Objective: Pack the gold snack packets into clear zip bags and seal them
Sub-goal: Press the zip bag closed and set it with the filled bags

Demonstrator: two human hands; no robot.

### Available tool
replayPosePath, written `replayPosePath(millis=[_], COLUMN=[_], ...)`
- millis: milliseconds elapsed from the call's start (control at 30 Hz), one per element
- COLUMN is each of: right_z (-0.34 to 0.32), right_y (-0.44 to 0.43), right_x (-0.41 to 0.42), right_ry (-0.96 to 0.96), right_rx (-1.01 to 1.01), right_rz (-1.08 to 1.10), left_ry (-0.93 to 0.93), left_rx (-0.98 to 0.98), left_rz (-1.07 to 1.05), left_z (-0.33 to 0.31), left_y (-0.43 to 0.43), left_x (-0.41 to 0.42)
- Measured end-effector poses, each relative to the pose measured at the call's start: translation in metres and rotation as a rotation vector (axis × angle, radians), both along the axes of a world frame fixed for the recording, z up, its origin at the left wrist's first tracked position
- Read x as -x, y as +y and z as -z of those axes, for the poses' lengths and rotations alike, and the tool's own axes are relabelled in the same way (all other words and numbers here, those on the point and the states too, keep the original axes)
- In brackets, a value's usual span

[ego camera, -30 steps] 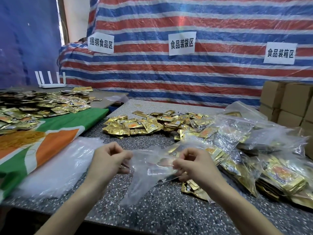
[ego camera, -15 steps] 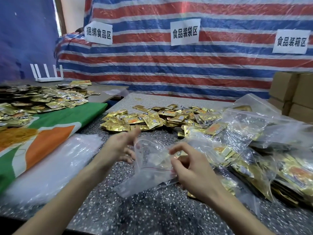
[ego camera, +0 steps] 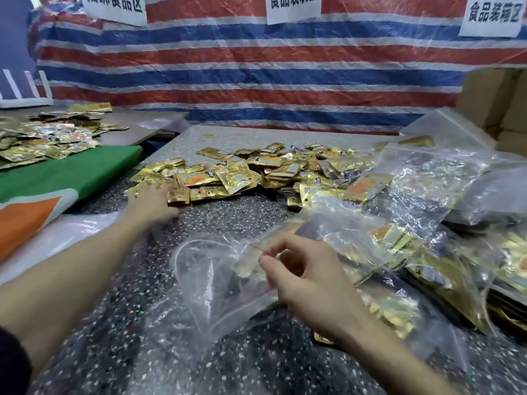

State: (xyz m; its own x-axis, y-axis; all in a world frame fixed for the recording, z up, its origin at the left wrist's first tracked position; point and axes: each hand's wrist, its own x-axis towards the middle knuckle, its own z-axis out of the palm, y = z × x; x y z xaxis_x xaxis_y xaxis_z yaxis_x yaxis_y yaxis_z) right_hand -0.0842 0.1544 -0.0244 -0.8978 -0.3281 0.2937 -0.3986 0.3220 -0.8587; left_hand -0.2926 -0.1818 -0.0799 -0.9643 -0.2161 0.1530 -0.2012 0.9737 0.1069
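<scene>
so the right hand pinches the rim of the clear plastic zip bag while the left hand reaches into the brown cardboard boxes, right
Not quite: in the head view the left hand is at the near edge of the pile of gold foil snack packets. The right hand does pinch the clear plastic zip bag.

The pile of snack packets (ego camera: 256, 172) lies in the middle of the table (ego camera: 251, 212). In front of the pile the right hand (ego camera: 308, 277) pinches a zip bag (ego camera: 216, 277), and the left hand (ego camera: 151, 203) sits at the pile's near left corner, maybe touching it, but that part is blurry. Right of the pile lie the filled bags (ego camera: 427, 195), behind it to the right stand the boxes (ego camera: 496, 109), left of it lies a cloth (ego camera: 71, 172), and behind it hangs the tarp (ego camera: 256, 75).
</scene>
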Motion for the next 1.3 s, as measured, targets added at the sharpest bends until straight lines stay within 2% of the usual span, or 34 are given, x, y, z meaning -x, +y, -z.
replayPosePath(millis=[100,267,333,467,567,633,667,733,800,867,933,1033,1133,1300], right_z=[0.005,0.009,0.011,0.008,0.002,-0.003,-0.006,-0.012,-0.019,-0.024,-0.031,-0.041,-0.046,-0.055], right_y=[0.005,0.008,0.005,-0.001,-0.005,-0.008,-0.009,-0.012,-0.016,-0.020,-0.025,-0.031,-0.032,-0.026], right_x=[0.007,0.016,0.017,0.013,0.008,0.005,0.003,-0.001,-0.006,-0.012,-0.019,-0.031,-0.038,-0.041], right_ry=[-0.031,-0.052,-0.053,-0.007,-0.022,-0.048,-0.058,-0.061,-0.062,-0.078,-0.082,-0.091,-0.105,-0.137], right_rx=[0.002,-0.009,-0.022,-0.045,-0.051,-0.071,-0.076,-0.096,-0.119,-0.097,-0.058,0.051,0.100,0.197], right_rz=[-0.018,0.045,0.094,0.153,0.155,0.169,0.174,0.182,0.182,0.168,0.142,0.080,0.044,-0.014], left_ry=[-0.068,-0.072,-0.072,-0.028,-0.041,0.006,0.078,0.208,0.198,0.140,0.122,0.046,-0.084,-0.084], left_rx=[-0.070,0.056,-0.005,-0.441,-0.937,-1.280,-1.387,-1.546,-1.675,-1.692,-1.570,-1.365,-1.381,-1.343], left_rz=[-0.014,-0.082,-0.106,-0.088,0.041,0.220,0.328,0.538,0.729,0.862,0.915,0.858,0.804,0.784], left_z=[0.006,0.003,-0.001,-0.017,-0.042,-0.064,-0.076,-0.100,-0.121,-0.134,-0.135,-0.129,-0.129,-0.140], left_y=[-0.012,-0.009,-0.006,0.003,0.018,0.030,0.034,0.037,0.039,0.047,0.060,0.072,0.069,0.062], left_x=[0.025,0.029,0.017,-0.020,-0.064,-0.099,-0.115,-0.148,-0.178,-0.206,-0.227,-0.246,-0.254,-0.262])
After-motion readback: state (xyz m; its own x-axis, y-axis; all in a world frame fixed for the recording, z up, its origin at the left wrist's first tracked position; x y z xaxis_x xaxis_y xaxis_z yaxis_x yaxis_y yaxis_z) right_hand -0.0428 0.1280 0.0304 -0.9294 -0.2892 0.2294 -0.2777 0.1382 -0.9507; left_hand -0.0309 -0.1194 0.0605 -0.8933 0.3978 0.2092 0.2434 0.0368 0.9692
